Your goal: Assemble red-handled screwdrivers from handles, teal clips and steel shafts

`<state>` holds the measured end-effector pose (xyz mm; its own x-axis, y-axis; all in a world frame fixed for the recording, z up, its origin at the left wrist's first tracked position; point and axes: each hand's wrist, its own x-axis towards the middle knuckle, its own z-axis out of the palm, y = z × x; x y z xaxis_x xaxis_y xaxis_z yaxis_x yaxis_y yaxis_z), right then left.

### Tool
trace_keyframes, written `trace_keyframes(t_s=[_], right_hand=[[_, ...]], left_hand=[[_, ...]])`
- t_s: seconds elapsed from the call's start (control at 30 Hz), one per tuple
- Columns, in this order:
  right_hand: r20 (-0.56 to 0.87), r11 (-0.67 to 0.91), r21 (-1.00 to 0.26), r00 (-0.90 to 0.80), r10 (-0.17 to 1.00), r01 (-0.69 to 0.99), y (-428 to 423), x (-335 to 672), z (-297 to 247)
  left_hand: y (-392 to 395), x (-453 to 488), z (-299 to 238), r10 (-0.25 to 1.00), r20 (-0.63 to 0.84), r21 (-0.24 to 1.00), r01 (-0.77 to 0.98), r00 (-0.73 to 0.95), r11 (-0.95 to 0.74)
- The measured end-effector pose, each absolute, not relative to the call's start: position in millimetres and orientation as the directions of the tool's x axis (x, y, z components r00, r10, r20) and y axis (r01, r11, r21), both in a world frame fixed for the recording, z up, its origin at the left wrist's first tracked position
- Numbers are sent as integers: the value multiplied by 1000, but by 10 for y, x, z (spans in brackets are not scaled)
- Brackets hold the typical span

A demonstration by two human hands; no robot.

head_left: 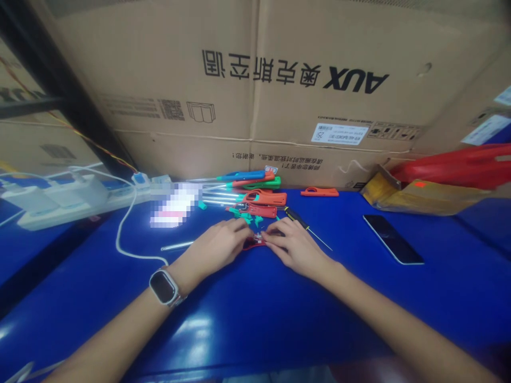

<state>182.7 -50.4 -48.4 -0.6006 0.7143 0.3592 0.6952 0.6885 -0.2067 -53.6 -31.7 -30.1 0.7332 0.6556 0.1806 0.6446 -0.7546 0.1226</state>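
Fingers (276, 240) of the left hand (221, 239) and right hand (301, 247) hold a little red piece (254, 244) between them, near a black-and-yellow screwdriver (294, 216) on the blue desk (247, 314).

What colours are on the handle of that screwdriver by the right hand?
Black and yellow; the head view shows the screwdriver handle best.

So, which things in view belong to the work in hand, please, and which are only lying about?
Seemingly in the work:
red piece, at the fingers of the left hand and right hand
small green parts
screwdriver
lighter-like tools, piled behind

Probably just lying about:
phone
power strip
yellow open box
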Motion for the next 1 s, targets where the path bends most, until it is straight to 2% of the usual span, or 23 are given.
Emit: trace_keyframes(t_s=[0.2, 0.5, 0.67, 0.83, 1.0], right_hand=[[365, 679, -267, -580, 728, 684, -538, 1864, -507], [278, 712, -121, -665, 693, 692, -577, 1859, -494], [279, 710, -131, -661, 696, 692, -590, 1853, -476], [272, 700, -153, -652, 708, 697, -611, 1851, -458], [269, 697, -153, -650, 711, 700, -624, 1843, -446]], left_hand=[[-365, -529, -286, 631, 177, 162, 610, 755, -776], [-297, -529, -395, 702, 214, 311, 633, 680, -708], [-258, -524, -432, 636, 211, 269, 581, 743, -768], [-229, -527, -409, 624, 210, 301, 558, 752, -774], [-222, -508, -383, 614, 215, 265, 560, 759, -785]])
